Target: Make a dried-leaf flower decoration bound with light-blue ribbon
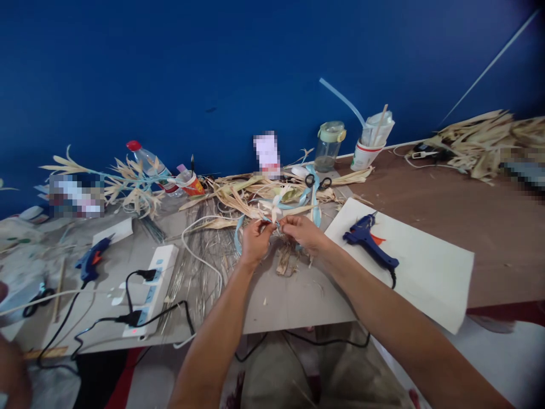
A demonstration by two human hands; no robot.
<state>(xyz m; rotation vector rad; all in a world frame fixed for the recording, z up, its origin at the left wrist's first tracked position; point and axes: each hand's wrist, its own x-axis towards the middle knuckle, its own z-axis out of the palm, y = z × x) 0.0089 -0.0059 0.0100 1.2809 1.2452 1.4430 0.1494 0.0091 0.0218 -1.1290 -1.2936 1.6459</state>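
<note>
My left hand [257, 241] and my right hand [304, 232] meet over the middle of the table, fingers pinched together. Between the fingertips is a small cream flower of husk-like petals [273, 209], with a bit of light blue ribbon at its stem. Both hands are closed on this piece; fingers partly hide where each one grips. A loop of blue ribbon [238, 236] hangs beside my left hand. Another blue ribbon strip [315, 211] lies beyond my right hand, by black-handled scissors [318, 182]. Dry corn husks [232, 196] are heaped just behind the hands.
A blue glue gun [371, 240] lies on white board [443, 267] at right; another glue gun [93, 258] is at left. A power strip [158, 284] with black cords sits near thin wires [200, 267]. Behind stand a bottle [147, 162], jar [328, 149] and paper cup [364, 156].
</note>
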